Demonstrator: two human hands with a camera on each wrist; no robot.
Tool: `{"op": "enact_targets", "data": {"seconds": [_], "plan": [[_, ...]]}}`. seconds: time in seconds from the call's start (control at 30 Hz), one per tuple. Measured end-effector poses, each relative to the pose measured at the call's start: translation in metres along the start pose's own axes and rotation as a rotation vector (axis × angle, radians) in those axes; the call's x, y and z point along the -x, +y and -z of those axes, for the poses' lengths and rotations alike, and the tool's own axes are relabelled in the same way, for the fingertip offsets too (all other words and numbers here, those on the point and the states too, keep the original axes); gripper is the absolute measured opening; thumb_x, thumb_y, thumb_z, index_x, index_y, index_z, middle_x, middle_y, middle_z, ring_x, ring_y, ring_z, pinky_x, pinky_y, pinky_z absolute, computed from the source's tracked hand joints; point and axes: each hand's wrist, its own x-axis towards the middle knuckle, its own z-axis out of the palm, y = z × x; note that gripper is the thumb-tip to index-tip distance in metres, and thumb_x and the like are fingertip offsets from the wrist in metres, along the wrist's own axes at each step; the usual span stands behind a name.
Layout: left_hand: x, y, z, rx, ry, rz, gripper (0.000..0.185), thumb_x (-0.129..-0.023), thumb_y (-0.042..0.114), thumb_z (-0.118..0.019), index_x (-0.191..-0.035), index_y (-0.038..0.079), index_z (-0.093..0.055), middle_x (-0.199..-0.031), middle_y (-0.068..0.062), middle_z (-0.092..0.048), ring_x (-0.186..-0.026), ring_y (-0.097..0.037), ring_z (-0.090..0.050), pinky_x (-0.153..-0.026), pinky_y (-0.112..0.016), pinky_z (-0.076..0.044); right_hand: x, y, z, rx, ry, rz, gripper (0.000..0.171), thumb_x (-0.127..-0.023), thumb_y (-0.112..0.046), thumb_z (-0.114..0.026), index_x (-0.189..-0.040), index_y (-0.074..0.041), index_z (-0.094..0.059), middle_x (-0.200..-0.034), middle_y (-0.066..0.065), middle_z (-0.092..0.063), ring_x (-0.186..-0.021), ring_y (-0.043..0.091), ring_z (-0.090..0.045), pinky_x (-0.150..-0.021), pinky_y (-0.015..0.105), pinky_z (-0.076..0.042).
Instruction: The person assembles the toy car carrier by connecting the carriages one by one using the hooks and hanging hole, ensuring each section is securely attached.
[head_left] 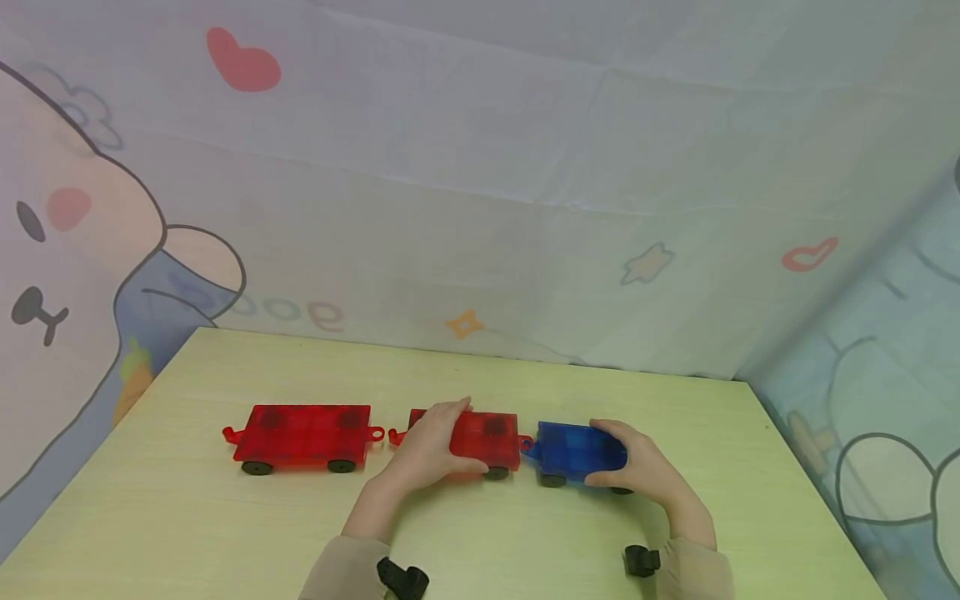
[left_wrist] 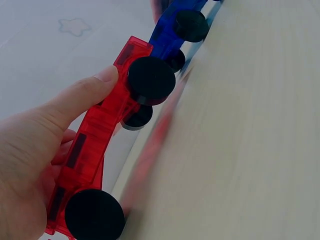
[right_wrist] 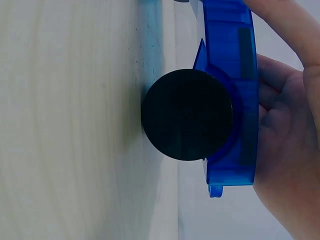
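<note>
Red see-through plastic toy wagon [head_left: 480, 440] is gripped by L hand [head_left: 429, 450]; blue plastic wagon [head_left: 579, 452], gripped by R hand [head_left: 636, 467], sits end-to-end just right, hooks touching.

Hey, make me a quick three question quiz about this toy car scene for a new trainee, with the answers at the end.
1. True or false: the left hand grips the blue car.
2. Multiple choice: which car lies untouched at the left end of the row on the table? A: a blue car. B: the long red car. C: a green car.
3. Fill in: the wheels under the cars are coloured ____.

Key
1. False: the left hand grips the short red car; the right hand grips the blue one.
2. B.
3. Black.
</note>
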Motion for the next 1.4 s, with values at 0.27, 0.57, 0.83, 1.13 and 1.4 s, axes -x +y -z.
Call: {"op": "enact_targets", "data": {"seconds": [0.27,0.57,0.83,1.13,1.4], "plan": [[0.0001,-0.0003,-0.0002,-0.010,-0.001,-0.006,0.094,-0.072,0.040,-0.083,-0.147,0.004,-0.038,-0.147,-0.011,-0.044,-0.137,-0.032,-0.037,-0.110,-0.050,-0.036,0.0003,0.0008,-0.0004,-0.014,0.000,-0.005,0.086,-0.073,-0.036,-0.083,-0.142,-0.003,-0.044,-0.145,0.021,-0.043,-0.135,0.045,-0.037,-0.105,0.062,-0.034],[-0.0002,0.0002,0.0001,-0.042,-0.012,-0.001,0.094,-0.072,0.040,-0.084,-0.147,0.005,-0.038,-0.145,-0.011,-0.046,-0.136,-0.032,-0.039,-0.109,-0.052,-0.037,-0.0001,0.0004,-0.0005,-0.016,-0.008,-0.006,0.086,-0.073,-0.037,-0.083,-0.143,-0.004,-0.044,-0.146,0.021,-0.043,-0.136,0.045,-0.036,-0.106,0.062,-0.033],[0.0001,-0.0004,-0.0003,-0.061,-0.014,0.003,0.093,-0.072,0.041,-0.083,-0.146,0.007,-0.040,-0.145,-0.010,-0.046,-0.136,-0.031,-0.039,-0.110,-0.050,-0.037,-0.0006,0.0008,-0.0007,-0.014,-0.004,0.005,0.086,-0.074,-0.037,-0.082,-0.143,-0.004,-0.044,-0.146,0.021,-0.043,-0.135,0.045,-0.036,-0.106,0.062,-0.034],[0.0009,-0.0002,-0.0001,-0.062,-0.012,-0.004,0.092,-0.073,0.042,-0.082,-0.146,0.007,-0.040,-0.145,-0.009,-0.046,-0.135,-0.031,-0.040,-0.109,-0.049,-0.038,-0.0002,0.0011,-0.0004,-0.001,-0.001,0.014,0.085,-0.075,-0.037,-0.082,-0.143,-0.003,-0.043,-0.147,0.023,-0.041,-0.136,0.046,-0.034,-0.106,0.063,-0.033],[0.0007,0.0001,-0.0002,-0.073,-0.019,-0.006,0.092,-0.073,0.042,-0.082,-0.146,0.006,-0.040,-0.144,-0.010,-0.047,-0.135,-0.031,-0.041,-0.108,-0.049,-0.039,0.0008,0.0006,0.0003,0.001,-0.006,0.021,0.085,-0.076,-0.037,-0.081,-0.143,-0.003,-0.043,-0.148,0.023,-0.039,-0.137,0.047,-0.032,-0.106,0.063,-0.032]]}}
